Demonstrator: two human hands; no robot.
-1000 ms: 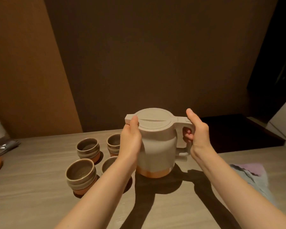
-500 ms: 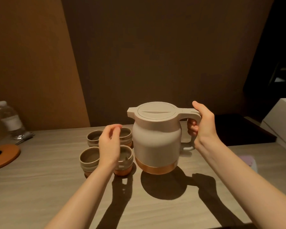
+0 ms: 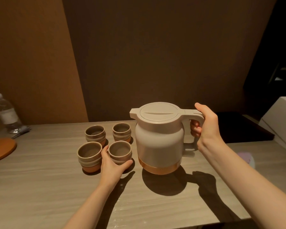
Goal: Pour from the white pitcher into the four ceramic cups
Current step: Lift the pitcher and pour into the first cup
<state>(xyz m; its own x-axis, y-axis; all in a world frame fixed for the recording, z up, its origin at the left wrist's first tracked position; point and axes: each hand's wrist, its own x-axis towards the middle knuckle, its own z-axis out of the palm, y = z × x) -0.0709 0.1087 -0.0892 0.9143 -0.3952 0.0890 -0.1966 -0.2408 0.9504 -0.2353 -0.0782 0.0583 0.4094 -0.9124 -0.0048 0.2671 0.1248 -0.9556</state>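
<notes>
The white pitcher (image 3: 158,139) with a copper base hangs upright just above the table, its lid on and spout pointing left. My right hand (image 3: 205,124) is wrapped round its handle. Left of it, four ribbed ceramic cups stand in a square: far left (image 3: 95,133), far right (image 3: 121,131), near left (image 3: 89,155) and near right (image 3: 120,152). My left hand (image 3: 112,166) cups the near right cup from the front, thumb and fingers around its base.
The wooden table (image 3: 40,187) ends at a near edge at the bottom right. A water bottle (image 3: 6,113) and an orange round board (image 3: 2,150) sit at the far left. A white box (image 3: 281,123) and a dark tray (image 3: 244,128) lie at the right.
My left hand left the pitcher's front, passed over the cups and closed around the near right cup. My right hand lifted the pitcher off the table and shifted it right.
</notes>
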